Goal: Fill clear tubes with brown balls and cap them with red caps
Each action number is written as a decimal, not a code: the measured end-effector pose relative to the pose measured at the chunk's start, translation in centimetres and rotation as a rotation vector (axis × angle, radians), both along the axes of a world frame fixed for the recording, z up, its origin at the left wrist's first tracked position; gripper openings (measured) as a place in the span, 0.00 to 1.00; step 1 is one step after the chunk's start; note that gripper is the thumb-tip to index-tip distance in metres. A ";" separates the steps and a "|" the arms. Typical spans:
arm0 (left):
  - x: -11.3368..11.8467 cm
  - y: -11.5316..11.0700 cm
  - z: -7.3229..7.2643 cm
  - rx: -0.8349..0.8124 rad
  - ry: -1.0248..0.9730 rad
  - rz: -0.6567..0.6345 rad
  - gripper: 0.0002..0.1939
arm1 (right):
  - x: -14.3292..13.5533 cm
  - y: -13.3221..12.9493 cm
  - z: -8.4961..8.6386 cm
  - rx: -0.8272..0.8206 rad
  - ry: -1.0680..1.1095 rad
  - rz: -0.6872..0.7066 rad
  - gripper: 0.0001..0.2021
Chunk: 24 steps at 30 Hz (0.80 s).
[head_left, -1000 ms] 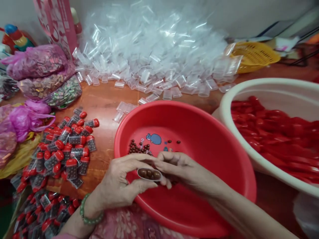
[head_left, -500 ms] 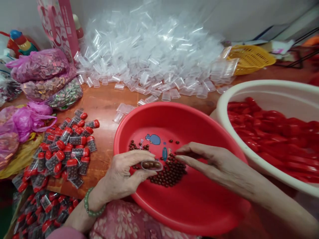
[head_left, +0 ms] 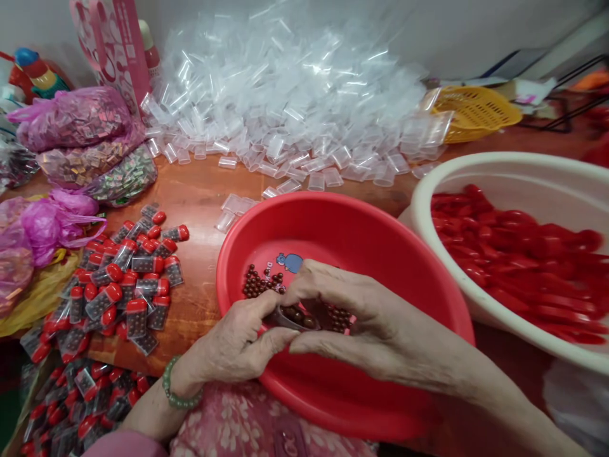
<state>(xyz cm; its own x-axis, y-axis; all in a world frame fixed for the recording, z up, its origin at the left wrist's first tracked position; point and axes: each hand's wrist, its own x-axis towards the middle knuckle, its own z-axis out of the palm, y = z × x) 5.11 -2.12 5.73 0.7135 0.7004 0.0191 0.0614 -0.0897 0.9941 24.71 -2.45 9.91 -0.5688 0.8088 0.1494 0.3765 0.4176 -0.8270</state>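
My left hand [head_left: 238,336] grips a small clear plastic container [head_left: 285,319], its open mouth turned toward the right. Round brown balls show inside that mouth. My right hand [head_left: 352,311] is curved around the mouth, with thumb below and fingers above, its fingertips against the container close to my left fingers. Both hands are over a red basin [head_left: 380,247]. Loose brown balls [head_left: 261,281] lie on the basin floor, partly hidden behind my hands.
Filled containers with red caps [head_left: 136,317] are heaped at the left. Clear empty containers [head_left: 295,108] form a large pile at the back. A white tub [head_left: 423,209] of red plastic pieces [head_left: 518,254] stands at right. Pink bags [head_left: 76,120] and a yellow basket [head_left: 476,114] are farther back.
My right hand has moved left from the balls in the basin to the container's mouth and closed around it. My left hand has tilted the container slightly.
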 end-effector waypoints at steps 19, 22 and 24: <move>0.4 -0.4 1.8 -0.163 -0.032 0.106 0.05 | 6.6 -3.8 0.3 0.004 -0.026 -0.515 0.08; 0.5 -0.8 2.4 -0.090 -0.004 0.097 0.03 | 11.7 -4.4 0.8 0.035 -0.099 -0.809 0.12; 0.9 -0.5 2.3 -0.082 0.017 0.133 0.03 | 15.8 -4.5 0.8 -0.029 -0.236 -0.920 0.17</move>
